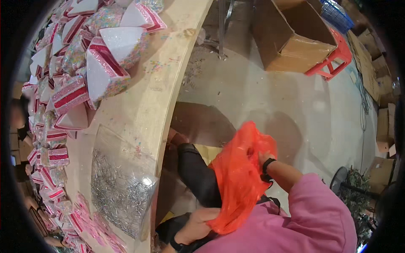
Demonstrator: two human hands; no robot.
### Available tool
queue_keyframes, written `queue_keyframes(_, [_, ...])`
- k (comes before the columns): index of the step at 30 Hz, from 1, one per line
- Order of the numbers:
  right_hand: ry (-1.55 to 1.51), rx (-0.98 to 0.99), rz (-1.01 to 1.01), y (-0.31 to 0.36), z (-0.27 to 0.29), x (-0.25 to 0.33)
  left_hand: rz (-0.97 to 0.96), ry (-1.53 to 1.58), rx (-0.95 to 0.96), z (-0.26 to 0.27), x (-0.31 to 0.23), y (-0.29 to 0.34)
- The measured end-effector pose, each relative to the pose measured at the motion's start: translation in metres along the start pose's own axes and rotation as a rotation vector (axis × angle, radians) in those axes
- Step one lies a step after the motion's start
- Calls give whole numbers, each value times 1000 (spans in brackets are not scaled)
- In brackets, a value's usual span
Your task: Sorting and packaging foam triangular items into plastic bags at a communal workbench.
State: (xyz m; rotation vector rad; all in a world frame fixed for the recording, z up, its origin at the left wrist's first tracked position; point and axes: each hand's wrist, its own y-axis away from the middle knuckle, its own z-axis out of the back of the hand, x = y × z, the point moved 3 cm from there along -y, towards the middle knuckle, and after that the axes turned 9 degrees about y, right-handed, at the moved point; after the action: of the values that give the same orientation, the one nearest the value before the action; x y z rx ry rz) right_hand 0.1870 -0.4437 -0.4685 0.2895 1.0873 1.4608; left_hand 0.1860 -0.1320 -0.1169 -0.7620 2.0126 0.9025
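A red plastic bag [240, 173] hangs over my lap, crumpled and partly opened out. My left hand [200, 223] pinches its lower left edge, thumb on top. At the bag's upper right, my right hand [265, 158] is against or inside the plastic; folds hide most of its fingers. I cannot see whether the bag has anything in it.
On the wooden table [145, 99] to my left lie a heap of fake cake slices [103, 67], a clear bag of silvery wire pieces [118, 185] and pink strips [95, 223]. An open cardboard box [291, 52] sits by a red stool [335, 57]; a blue basket [337, 14] stands behind.
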Motion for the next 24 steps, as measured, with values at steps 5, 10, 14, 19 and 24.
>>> queue_keyframes(5, [-97, 347, -152, 8, -3, -84, -93, 222, -333, -8, -36, 25])
queue_keyframes(10, [9, 304, -190, 15, -44, -131, -139, 272, -361, -25, -51, 36])
queue_keyframes(14, [-578, -249, -365, -33, -96, -206, -280, 473, -437, -29, -74, 37])
queue_keyframes(19, [-882, -872, -430, -5, -17, -301, -401, 569, -500, -52, -86, 31])
queue_keyframes(24, [-2623, -831, 512, 41, 75, -302, -424, 627, -648, -41, -81, 43])
